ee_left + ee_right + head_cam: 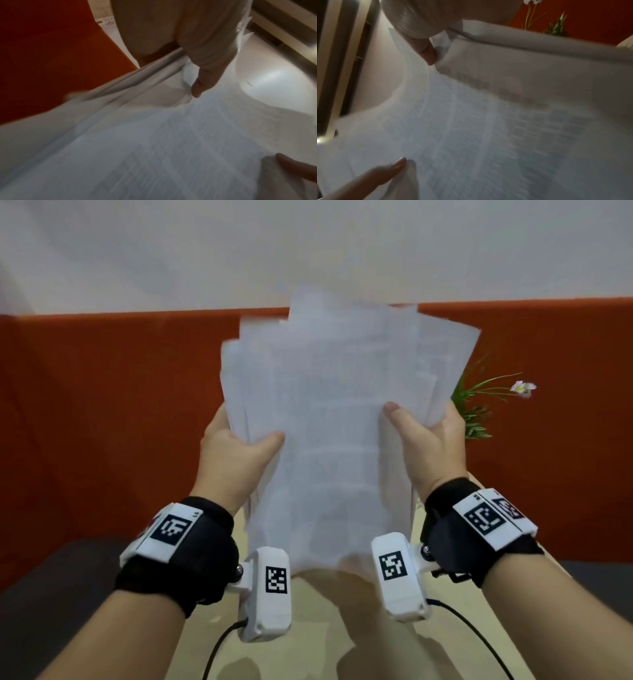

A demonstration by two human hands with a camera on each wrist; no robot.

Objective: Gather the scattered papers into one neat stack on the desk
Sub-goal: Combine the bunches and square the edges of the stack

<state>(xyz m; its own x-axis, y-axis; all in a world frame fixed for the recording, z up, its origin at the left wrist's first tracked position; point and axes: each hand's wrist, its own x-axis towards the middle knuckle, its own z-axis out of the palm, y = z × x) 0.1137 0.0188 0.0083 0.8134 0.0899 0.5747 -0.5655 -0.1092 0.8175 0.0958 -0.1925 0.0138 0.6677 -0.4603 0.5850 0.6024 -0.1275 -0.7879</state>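
A loose sheaf of several printed white papers (329, 419) stands upright above the light wooden desk (318, 628), its top edges fanned and uneven. My left hand (236, 446) grips the sheaf's left side, thumb across the front sheet. My right hand (424, 436) grips the right side the same way. In the left wrist view the papers (154, 148) fill the frame with my left thumb (204, 75) pressed on them. In the right wrist view my right thumb (426, 52) pins the papers (488, 128). The fingers behind the sheets are hidden.
An orange partition (102, 412) runs along the back of the desk. A small green plant with a white flower (486, 402) stands at the right, just behind my right hand. Cables (219, 648) trail from the wrist cameras over the desk's front.
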